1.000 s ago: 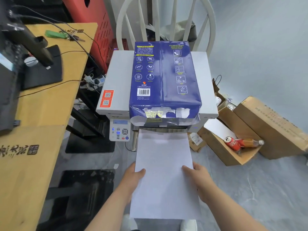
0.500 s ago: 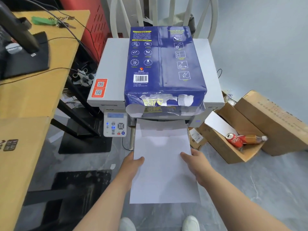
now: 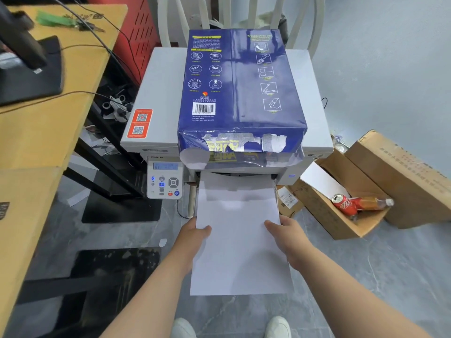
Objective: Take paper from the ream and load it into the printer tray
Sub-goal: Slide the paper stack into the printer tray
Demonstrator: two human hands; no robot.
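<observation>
A blue paper ream with a torn front end lies on top of the white printer. A stack of white paper sticks out of the printer's front tray slot, its far edge inside between the side guides. My left hand grips the stack's left edge, thumb on top. On the stack's right edge, my right hand grips the same way. Both forearms reach forward from below.
The printer's control panel hangs at front left. A wooden desk with a monitor base stands left. Open cardboard boxes with a red can and bottle lie on the floor right. A white chair stands behind.
Both hands have pushed the paper stack forward, so more of it sits inside the tray slot. The view has moved closer to the printer.
</observation>
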